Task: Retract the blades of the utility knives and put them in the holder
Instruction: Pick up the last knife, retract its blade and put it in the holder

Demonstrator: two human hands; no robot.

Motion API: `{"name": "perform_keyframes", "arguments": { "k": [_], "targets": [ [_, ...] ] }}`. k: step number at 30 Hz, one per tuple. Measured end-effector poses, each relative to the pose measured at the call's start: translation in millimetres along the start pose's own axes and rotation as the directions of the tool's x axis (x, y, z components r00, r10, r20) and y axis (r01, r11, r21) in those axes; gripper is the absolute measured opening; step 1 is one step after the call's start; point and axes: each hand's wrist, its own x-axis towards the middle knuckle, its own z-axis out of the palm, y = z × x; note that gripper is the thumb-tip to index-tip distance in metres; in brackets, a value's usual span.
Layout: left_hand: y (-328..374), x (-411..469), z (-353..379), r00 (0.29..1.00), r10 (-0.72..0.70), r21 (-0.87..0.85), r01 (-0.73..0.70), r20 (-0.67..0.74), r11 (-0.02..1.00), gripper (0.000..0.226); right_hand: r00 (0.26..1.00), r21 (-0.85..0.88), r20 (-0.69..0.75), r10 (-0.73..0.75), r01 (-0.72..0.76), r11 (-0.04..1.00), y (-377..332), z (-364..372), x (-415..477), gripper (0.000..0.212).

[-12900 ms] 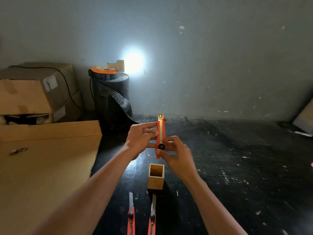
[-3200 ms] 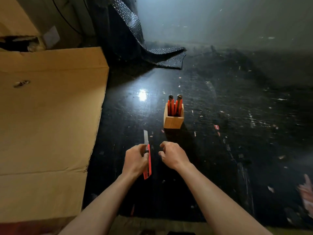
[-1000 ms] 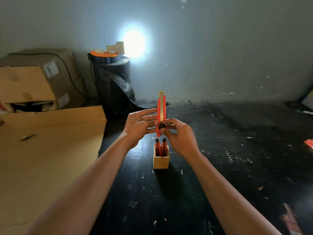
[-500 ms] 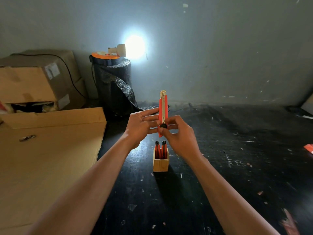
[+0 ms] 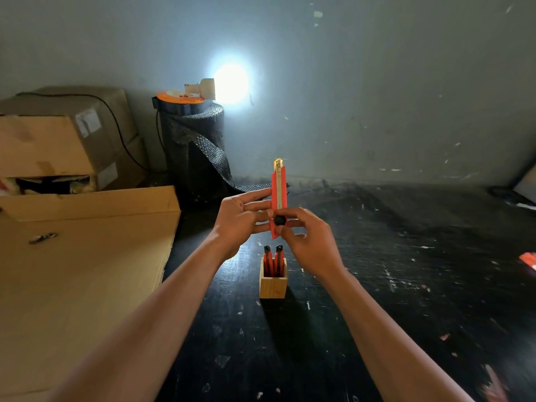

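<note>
An orange utility knife stands upright in the air above the dark table, held by both hands. My left hand pinches its lower body from the left. My right hand grips it from the right, thumb at the black slider knob. Only a short metal tip shows at the knife's top. Below them a small square wooden holder stands on the table with two orange knives upright inside it.
A large flat cardboard sheet covers the left side. Stacked cardboard boxes sit at the back left. A black mesh roll with a lamp on top stands by the wall. A small red scrap lies at the right edge.
The third knife was picked up off the table by my left hand and raised above the holder. In the last second both hands held it nearly still; the slider knob sits low.
</note>
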Motion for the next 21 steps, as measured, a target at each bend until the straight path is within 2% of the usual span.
{"name": "perform_keyframes", "arguments": {
  "k": [3, 9, 21],
  "targets": [
    [-1, 0, 2, 1.0, -0.001, 0.007, 0.001, 0.002, 1.0, 0.049, 0.999, 0.006, -0.019, 0.037, -0.037, 0.999, 0, 1, 2, 0.018],
    [-2, 0, 2, 1.0, -0.015, -0.016, 0.015, 0.004, 1.0, 0.049, 1.0, 0.026, 0.024, 0.012, -0.012, 1.0, 6, 0, 1, 0.027],
    [-13, 5, 1, 1.0, -0.027, -0.03, 0.028, 0.014, 0.999, 0.045, 0.998, 0.059, 0.003, 0.061, -0.061, 0.996, 16, 9, 4, 0.019]
  ]
}}
